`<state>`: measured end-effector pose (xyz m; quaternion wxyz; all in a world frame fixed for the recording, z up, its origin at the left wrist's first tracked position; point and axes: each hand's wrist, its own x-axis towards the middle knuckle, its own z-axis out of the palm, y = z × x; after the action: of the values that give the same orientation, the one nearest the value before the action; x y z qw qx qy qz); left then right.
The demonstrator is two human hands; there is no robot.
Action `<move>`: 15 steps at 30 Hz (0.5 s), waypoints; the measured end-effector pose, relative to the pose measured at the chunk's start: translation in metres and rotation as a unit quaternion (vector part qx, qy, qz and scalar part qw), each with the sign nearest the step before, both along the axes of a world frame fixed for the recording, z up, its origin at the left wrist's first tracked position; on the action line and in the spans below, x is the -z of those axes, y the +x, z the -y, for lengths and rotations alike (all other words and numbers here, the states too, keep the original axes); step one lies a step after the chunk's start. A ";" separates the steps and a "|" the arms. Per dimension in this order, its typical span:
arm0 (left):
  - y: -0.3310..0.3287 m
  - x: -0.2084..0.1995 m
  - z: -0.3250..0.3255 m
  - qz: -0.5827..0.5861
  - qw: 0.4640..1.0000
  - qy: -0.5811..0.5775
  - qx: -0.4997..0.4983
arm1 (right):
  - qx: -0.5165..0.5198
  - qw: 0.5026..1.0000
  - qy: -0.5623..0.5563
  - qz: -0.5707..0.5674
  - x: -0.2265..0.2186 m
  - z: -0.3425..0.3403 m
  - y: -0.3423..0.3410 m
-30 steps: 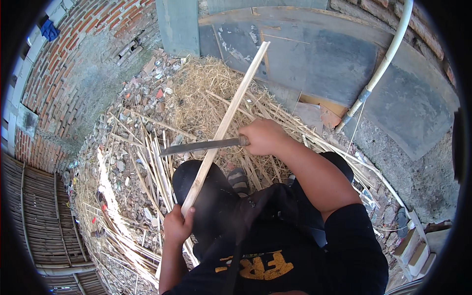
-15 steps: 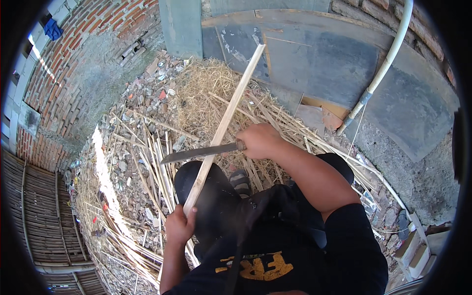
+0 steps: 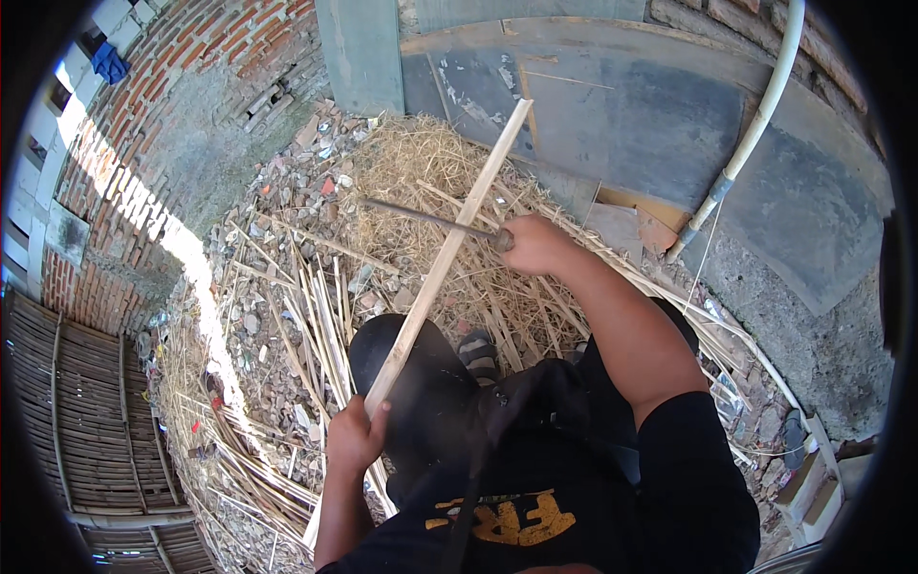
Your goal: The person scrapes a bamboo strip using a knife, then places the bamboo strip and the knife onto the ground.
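Note:
My left hand [image 3: 356,435] is closed round the near end of a long pale bamboo strip [image 3: 442,263], which slants up and away to the right past my knee. My right hand [image 3: 535,245] grips the handle of a machete [image 3: 413,212]. Its blade points left and crosses the strip above the middle, seen nearly edge-on as a thin dark line. Whether the edge bites into the strip cannot be made out.
Pale shavings [image 3: 411,158] heap up ahead, and more split strips [image 3: 320,311] lie on the rubble to the left. Grey panels [image 3: 631,124] lean at the back, with a white pipe [image 3: 751,143] before them. A brick wall [image 3: 163,124] and a slatted bamboo panel [image 3: 86,411] stand left.
My right hand has moved the machete farther up the strip, away from me, and the blade has turned from showing its flat to nearly edge-on. My left hand keeps its hold.

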<state>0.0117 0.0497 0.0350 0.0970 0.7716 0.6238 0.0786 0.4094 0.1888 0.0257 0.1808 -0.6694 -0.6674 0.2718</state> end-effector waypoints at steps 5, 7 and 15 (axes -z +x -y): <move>0.005 -0.004 -0.001 0.007 1.000 -0.001 -0.006 | -0.115 0.989 0.022 0.085 -0.018 0.024 -0.030; 0.007 -0.005 -0.001 0.016 1.000 0.003 -0.006 | -0.138 0.984 0.030 0.111 -0.017 0.021 -0.030; 0.002 0.001 -0.002 0.011 1.000 0.006 -0.016 | -0.073 0.997 -0.015 0.022 0.002 0.006 -0.014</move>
<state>0.0136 0.0519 0.0345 0.0979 0.7613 0.6343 0.0928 0.3951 0.1831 0.0241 0.1357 -0.6271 -0.7142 0.2797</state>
